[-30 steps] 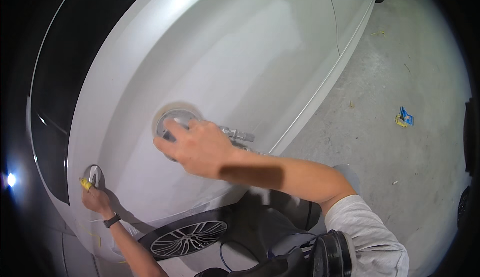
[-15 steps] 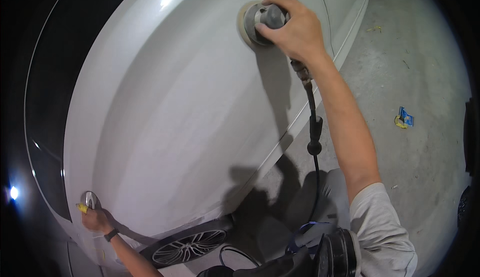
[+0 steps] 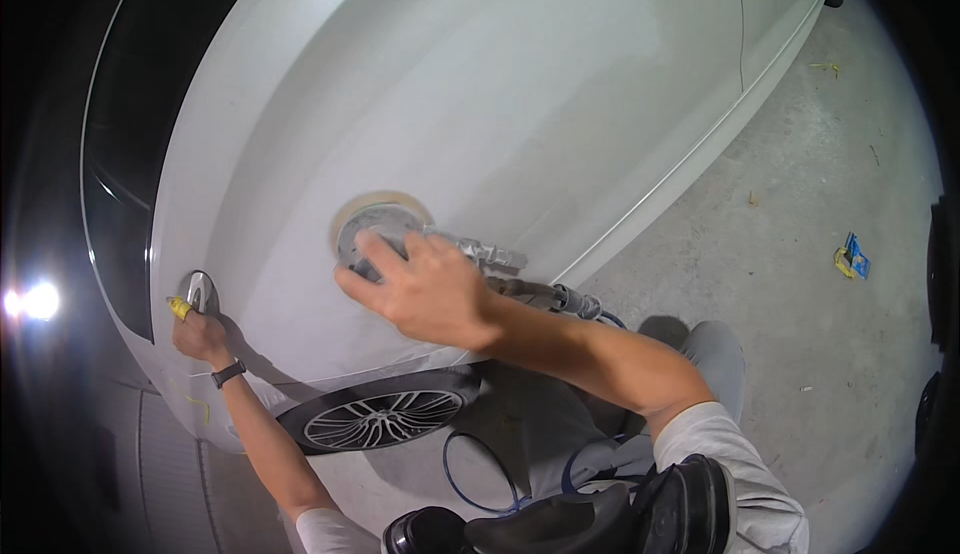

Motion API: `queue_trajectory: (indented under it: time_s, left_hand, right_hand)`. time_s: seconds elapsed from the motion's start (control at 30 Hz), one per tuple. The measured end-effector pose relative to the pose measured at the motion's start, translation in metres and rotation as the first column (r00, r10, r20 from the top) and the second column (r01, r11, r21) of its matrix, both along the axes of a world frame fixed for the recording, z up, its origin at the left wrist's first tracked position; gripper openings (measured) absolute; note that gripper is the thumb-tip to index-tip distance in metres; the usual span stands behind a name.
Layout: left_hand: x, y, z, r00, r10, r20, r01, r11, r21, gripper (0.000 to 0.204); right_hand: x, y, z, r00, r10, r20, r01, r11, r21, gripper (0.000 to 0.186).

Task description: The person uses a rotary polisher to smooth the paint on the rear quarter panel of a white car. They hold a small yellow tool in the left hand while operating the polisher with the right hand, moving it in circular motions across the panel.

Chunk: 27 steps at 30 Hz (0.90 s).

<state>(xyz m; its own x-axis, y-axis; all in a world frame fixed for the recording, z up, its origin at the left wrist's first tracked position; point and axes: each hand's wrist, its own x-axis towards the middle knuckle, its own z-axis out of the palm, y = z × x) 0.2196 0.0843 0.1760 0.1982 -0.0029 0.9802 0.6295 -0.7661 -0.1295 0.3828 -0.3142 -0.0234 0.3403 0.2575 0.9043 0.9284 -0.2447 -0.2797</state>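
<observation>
My right hand (image 3: 430, 299) is wrapped over a round, dusty disc sander (image 3: 378, 224). Its pad lies against the pale door panel (image 3: 500, 114) of a car, a little above the wheel. From the sander a hose (image 3: 580, 304) runs off to the right, partly behind my forearm. At the far left, my left hand (image 3: 200, 339) is closed at the car's door handle (image 3: 201, 289); some of its fingers are hidden. A yellow wrap (image 3: 179, 308), perhaps tape, shows at a fingertip of that hand.
Below the panel sits a spoked wheel (image 3: 385, 419). A thin blue-black hose (image 3: 450, 474) loops near my legs. Black rounded canisters (image 3: 690, 504) block part of the lower edge. Right of the car, a blue and yellow wrapper (image 3: 852, 257) lies on the concrete floor (image 3: 760, 334).
My right hand has brought the sander down and left across the panel, from near the top to above the wheel. The left hand stays at the handle. The whole view has shifted somewhat.
</observation>
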Motion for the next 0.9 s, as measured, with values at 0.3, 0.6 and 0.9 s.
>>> queue_trajectory:
  time_s: [0.3,0.6,0.9]
  left_hand:
    - [0.007,-0.005,-0.002,0.992,0.090,0.086,-0.093,0.995,0.032,0.063]
    - [-0.009,0.042,0.011,0.970,0.238,-0.038,-0.232,0.966,0.117,0.042]
    - [-0.009,0.050,0.011,0.989,0.146,0.011,-0.146,0.989,-0.007,0.064]
  right_hand:
    - [0.163,-0.156,-0.021,0.891,-0.286,-0.352,0.431,0.776,0.461,0.041]
    - [0.016,-0.012,-0.029,0.996,-0.056,0.066,0.052,0.996,0.070,0.043]
    - [0.100,-0.082,-0.037,0.960,-0.204,-0.192,0.254,0.923,0.290,0.042]
